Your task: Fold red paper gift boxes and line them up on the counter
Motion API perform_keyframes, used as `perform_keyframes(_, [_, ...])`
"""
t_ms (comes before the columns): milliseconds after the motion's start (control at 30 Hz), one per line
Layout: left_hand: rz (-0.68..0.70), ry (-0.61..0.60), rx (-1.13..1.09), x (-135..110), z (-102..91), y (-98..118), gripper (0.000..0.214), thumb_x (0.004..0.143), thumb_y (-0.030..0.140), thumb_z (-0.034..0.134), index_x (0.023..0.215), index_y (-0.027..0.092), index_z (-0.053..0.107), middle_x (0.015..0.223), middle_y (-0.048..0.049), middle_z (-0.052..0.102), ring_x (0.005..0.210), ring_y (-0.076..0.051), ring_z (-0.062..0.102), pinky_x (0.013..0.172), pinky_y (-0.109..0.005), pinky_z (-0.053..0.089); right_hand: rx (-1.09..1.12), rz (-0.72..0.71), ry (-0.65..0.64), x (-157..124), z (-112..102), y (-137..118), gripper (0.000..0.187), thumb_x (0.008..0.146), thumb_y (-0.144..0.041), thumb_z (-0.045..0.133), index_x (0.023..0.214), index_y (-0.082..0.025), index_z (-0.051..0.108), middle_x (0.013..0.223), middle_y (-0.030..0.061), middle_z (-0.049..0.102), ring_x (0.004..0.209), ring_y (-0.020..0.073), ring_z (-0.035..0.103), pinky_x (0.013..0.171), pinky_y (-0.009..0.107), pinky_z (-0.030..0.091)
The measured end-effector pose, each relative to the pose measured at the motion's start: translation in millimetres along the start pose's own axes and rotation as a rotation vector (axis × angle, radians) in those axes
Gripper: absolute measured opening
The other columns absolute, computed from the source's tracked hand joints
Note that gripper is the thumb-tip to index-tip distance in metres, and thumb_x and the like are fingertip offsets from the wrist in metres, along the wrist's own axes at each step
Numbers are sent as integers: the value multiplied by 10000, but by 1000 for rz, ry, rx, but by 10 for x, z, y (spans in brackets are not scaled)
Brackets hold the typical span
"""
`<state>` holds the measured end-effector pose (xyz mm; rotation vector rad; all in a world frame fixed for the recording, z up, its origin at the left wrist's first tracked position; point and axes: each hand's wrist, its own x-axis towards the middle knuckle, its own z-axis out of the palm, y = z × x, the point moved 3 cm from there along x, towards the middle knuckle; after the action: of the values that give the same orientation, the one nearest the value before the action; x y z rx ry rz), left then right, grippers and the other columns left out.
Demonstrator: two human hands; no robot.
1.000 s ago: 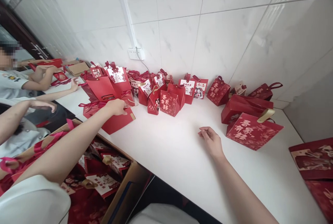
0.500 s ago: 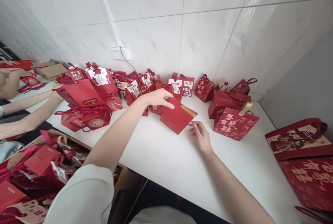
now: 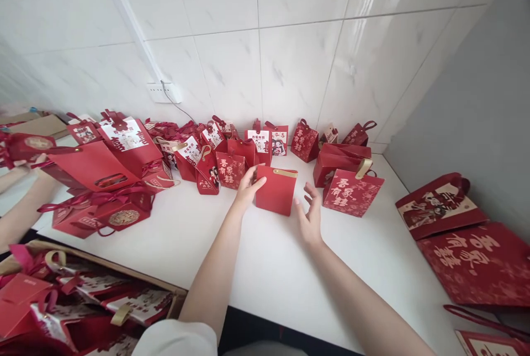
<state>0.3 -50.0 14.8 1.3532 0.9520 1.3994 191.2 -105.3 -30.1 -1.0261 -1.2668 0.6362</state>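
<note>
The left hand (image 3: 249,184) pinches the red box (image 3: 275,195) at its left edge; the right hand (image 3: 310,215) is spread, unladen. Probably light, stiff, creasable card; side edges suit gripping.

Held box (image 3: 275,193) plain red; strap (image 3: 285,172) gold; table (image 3: 265,256) white.

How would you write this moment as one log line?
left hand: holds red box with gold strap; right hand: open beside box; surface: white table

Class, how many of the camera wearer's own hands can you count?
2: the left hand holds the plain red box by its left side; the right hand is open beside its right side.
</note>
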Motion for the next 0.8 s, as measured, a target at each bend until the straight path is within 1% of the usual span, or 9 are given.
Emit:
perform_keyframes(67, [-4,37,-46,-108,35,-23,444,812,378,671,1209,211,563,1217,-82,634,1156,-242,575,977,-357,467,40,35,-41,-1,12,-25,486,927,-395,498,1381,-271,379,1463,96,402,1332,241,414,1097,485,345])
perform_keyframes(133, [-2,68,-69,-172,69,-39,394,820,397,660,1158,210,586,1181,-73,648,1122,-231,590,951,-341,476,77,42,-59,6,28,-74,451,945,-390,470,1375,-267,410,1443,93,441,1319,233,438,1099,473,354])
perform_keyframes(300, [-5,44,-82,-191,121,-57,371,842,416,634,1149,211,599,1152,-70,658,1081,-217,606,939,-332,479,95,-13,55,168,47,-224,416,947,-387,477,1342,-255,469,1388,95,503,1276,218,483,1091,444,367])
perform_keyframes(367, [-6,22,-83,-181,120,-56,380,840,413,638,1159,210,598,1174,-71,652,1100,-220,600,952,-334,473,91,-17,57,285,53,-250,375,932,-395,508,1276,-245,534,1315,90,563,1209,215,533,1059,425,397])
perform_keyframes(433, [-6,6,-94,-176,116,-54,390,841,410,639,1172,211,592,1211,-73,640,1131,-227,588,973,-340,465,93,-12,36,395,58,-247,309,915,-412,534,1143,-220,612,1172,85,639,1086,210,597,986,400,450])
perform_keyframes(533, [-15,-7,-122,-181,115,-58,390,853,401,626,1193,215,574,1238,-75,628,1151,-229,582,988,-346,460,105,-13,43,488,60,-217,282,898,-437,550,1018,-199,641,1024,77,677,958,201,630,898,374,489])
perform_keyframes(667, [-34,-19,-137,-186,123,-112,388,865,409,607,1195,214,552,1229,-86,631,1143,-233,592,986,-361,468,98,-3,57,454,87,-181,323,901,-456,527,1053,-189,625,1102,111,667,990,215,634,894,378,498])
perform_keyframes(733, [-28,0,-124,-174,118,-195,429,855,424,615,1222,220,525,1269,-96,609,1175,-243,578,1000,-382,464,75,1,51,387,110,-158,368,906,-460,509,1136,-189,608,1192,131,643,1046,227,626,933,397,489])
perform_keyframes(800, [1,63,-77,-152,97,-317,536,830,433,642,1296,235,467,1366,-109,541,1257,-255,521,1050,-410,430,45,1,36,302,129,-116,447,903,-465,511,1262,-203,552,1291,133,595,1121,237,600,983,421,465])
